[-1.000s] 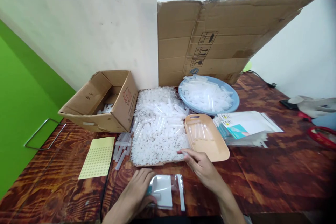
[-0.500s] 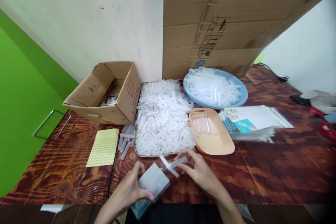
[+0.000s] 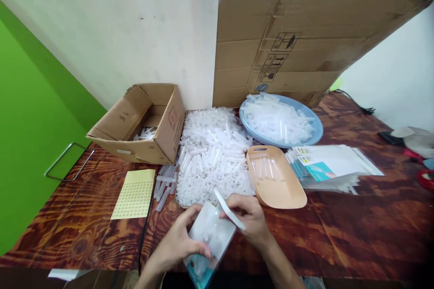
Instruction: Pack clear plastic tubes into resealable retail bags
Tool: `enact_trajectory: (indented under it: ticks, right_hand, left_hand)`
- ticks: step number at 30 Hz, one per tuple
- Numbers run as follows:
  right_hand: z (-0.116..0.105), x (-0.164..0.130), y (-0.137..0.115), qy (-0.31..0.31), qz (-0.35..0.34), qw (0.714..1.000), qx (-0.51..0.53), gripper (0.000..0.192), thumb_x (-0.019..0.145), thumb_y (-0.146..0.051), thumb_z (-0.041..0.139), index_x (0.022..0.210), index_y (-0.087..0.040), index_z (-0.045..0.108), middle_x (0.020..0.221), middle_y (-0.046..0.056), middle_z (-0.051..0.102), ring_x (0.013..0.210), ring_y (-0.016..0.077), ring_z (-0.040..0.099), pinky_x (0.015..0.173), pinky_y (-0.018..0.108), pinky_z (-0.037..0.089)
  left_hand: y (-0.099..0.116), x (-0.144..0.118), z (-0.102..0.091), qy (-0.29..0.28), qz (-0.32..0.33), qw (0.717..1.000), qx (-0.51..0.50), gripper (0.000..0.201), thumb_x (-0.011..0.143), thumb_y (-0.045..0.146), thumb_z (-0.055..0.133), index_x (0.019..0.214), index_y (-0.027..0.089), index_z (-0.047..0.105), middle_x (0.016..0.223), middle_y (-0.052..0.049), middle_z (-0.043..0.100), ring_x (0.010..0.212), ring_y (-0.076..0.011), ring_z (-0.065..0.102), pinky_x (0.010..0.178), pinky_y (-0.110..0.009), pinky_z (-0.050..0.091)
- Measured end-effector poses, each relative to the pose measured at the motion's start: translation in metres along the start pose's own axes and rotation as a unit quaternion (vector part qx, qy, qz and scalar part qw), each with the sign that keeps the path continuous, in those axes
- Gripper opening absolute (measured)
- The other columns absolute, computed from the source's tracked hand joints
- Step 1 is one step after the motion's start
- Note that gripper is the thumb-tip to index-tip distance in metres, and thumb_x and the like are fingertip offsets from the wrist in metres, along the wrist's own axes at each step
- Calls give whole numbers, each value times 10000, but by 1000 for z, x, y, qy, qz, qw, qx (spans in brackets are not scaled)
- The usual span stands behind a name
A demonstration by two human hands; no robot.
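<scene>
Bag [image 3: 214, 230], with a white-and-teal card inside, tilts between my hands at the near edge of the counter [image 3: 339, 235], its long axis running from the teal end near me, away and rightward, to its strip [image 3: 228, 210]. My left hand [image 3: 179, 240] is clamped on it, thumb across the front. My right hand [image 3: 253, 222] is nearer the strip, fingers curled against it, the bag lying to its left; whether they pinch anything I cannot tell. Beyond spreads a heap [image 3: 213, 162] of clear tubes and small white bits, a yellow sheet [image 3: 134, 194] on its left. Right of it, a beige tray [image 3: 285, 193] holds a few tubes [image 3: 266, 169], with packets [image 3: 344, 162] alongside. Farther left, a box [image 3: 171, 137] has white pieces [image 3: 145, 133] low inside; farther right, a blue basin [image 3: 318, 132] is piled with pale pieces [image 3: 274, 122].
</scene>
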State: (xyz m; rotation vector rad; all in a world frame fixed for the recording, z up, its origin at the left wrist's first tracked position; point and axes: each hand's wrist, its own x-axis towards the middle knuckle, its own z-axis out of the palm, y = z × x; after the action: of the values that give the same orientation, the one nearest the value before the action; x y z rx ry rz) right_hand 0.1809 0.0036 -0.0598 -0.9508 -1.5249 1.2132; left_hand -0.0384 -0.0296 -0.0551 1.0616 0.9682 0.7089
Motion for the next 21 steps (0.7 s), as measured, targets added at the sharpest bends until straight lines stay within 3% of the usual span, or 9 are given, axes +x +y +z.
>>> enact_trajectory:
  ticks: [4, 9, 12, 14, 17, 19, 21]
  right_hand:
    - [-15, 3, -10, -106, -51, 991, -65, 442, 1006, -523, 464, 1056, -238, 798, 825, 78, 677, 721, 211, 622, 665, 316, 462]
    - [-21, 1, -24, -189, 6, 982, -28, 800, 947, -763, 204, 1182, -242, 763, 979, 97, 701, 819, 247, 628, 757, 342, 472]
    - [-25, 1, -28, -235, 53, 970, -16, 853, 929, -786, 169, 1177, -232, 768, 1004, 98, 724, 863, 268, 633, 818, 365, 489]
    - [-29, 3, -24, -201, 85, 976, -9, 791, 964, -737, 198, 1171, -230, 769, 1030, 102, 720, 896, 272, 629, 850, 380, 501]
    - [-29, 5, -11, -16, 98, 995, 24, 610, 1016, -620, 310, 1193, -214, 729, 928, 88, 687, 763, 221, 611, 705, 328, 536]
    - [-21, 5, -4, 73, 94, 992, 35, 461, 1004, -551, 447, 1187, -209, 697, 936, 78, 675, 738, 198, 622, 679, 299, 547]
    - [-6, 5, 0, 72, 91, 993, 30, 403, 963, -505, 568, 1217, -208, 672, 1099, 106, 681, 885, 224, 667, 789, 319, 568]
  left_hand:
    - [1, 9, -3, -7, 22, 999, -33, 772, 495, 399, 981, 1148, 191, 625, 1065, -54, 694, 1029, -264, 632, 843, -297, 482]
    - [4, 14, -6, -20, 17, 997, -66, 747, 511, 426, 973, 1133, 174, 645, 1059, -72, 706, 1033, -277, 641, 827, -299, 485]
    - [8, 15, -8, -20, -1, 998, -51, 763, 475, 392, 990, 1125, 170, 659, 1056, -71, 718, 1028, -285, 647, 832, -304, 495]
    - [9, 16, -8, 1, 8, 1000, -16, 730, 513, 363, 978, 1144, 179, 661, 1069, -65, 723, 1024, -283, 654, 854, -313, 505]
    - [6, 21, -5, 105, 48, 989, 94, 608, 659, 346, 903, 1190, 203, 643, 1121, -66, 723, 1028, -283, 670, 875, -332, 530]
    - [0, 26, 0, 201, 105, 952, 204, 524, 754, 350, 834, 1218, 219, 630, 1146, -74, 720, 1033, -285, 680, 882, -350, 548]
    - [-7, 32, 9, 261, 197, 887, 327, 431, 869, 325, 726, 1275, 236, 611, 1160, -90, 712, 1038, -277, 686, 882, -359, 562]
